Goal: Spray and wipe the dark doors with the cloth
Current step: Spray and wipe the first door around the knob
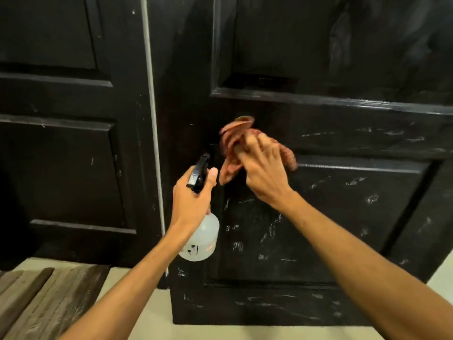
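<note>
Two dark panelled doors fill the view: the left door (61, 148) and the right door (343, 217), whose lower panel carries many whitish streaks and scuffs. My right hand (264, 173) grips a crumpled reddish-brown cloth (232, 146) and presses it against the right door's middle rail, just above the lower panel; the cloth is blurred. My left hand (193, 200) holds a translucent white spray bottle (203, 239) by its neck, its black trigger head (199, 173) pointing up toward the door.
A pale vertical strip (153, 133) runs between the two doors. A striped brown-and-beige mat (41, 300) lies on the light floor (152, 315) at lower left, in front of the left door.
</note>
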A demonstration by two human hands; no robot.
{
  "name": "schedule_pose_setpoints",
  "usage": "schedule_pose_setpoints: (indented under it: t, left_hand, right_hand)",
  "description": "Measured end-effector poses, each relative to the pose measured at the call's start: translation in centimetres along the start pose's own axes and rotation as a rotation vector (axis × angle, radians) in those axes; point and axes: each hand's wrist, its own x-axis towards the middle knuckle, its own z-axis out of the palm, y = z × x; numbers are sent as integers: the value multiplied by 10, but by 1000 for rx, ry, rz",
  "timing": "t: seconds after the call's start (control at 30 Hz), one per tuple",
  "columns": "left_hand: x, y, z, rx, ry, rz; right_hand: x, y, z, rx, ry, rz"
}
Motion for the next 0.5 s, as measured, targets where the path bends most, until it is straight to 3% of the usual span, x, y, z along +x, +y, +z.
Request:
schedule_pose_setpoints:
  t: [0.03, 0.07, 0.17, 0.2, 0.23, 0.33, 0.37, 0.4, 0.43, 0.5]
  left_hand:
    - [-3, 0, 7, -5, -11, -7]
    - [-4, 1, 13, -9, -22, -11]
    - [-8, -1, 25, -20, -46, -10]
    - [-9, -3, 27, -23, -44, -12]
    - [-9, -5, 30, -20, -37, -13]
    - [-6, -7, 40, 11, -21, -17]
    - [-5, -7, 46, 9, -22, -21]
    - [-5, -5, 53, 0, -25, -27]
    - [-4, -3, 61, -11, -30, -33]
    - [-6, 3, 80, -16, -68, -34]
  right_hand:
    - [-8, 11, 1, -15, -13, -27]
    - [-14, 25, 0, -11, 37, 87]
    - [-19, 57, -16, 51, 259, 834]
    - [-18, 54, -17, 56, 292, 931]
    - [-13, 44, -14, 53, 304, 861]
    - [-1, 6, 3, 61, 142, 207]
    - [-2, 8, 5, 60, 103, 79]
    - [-6, 21, 4, 54, 113, 83]
    - [-13, 42, 1, 52, 160, 200]
    - [-39, 91, -6, 77, 284, 656]
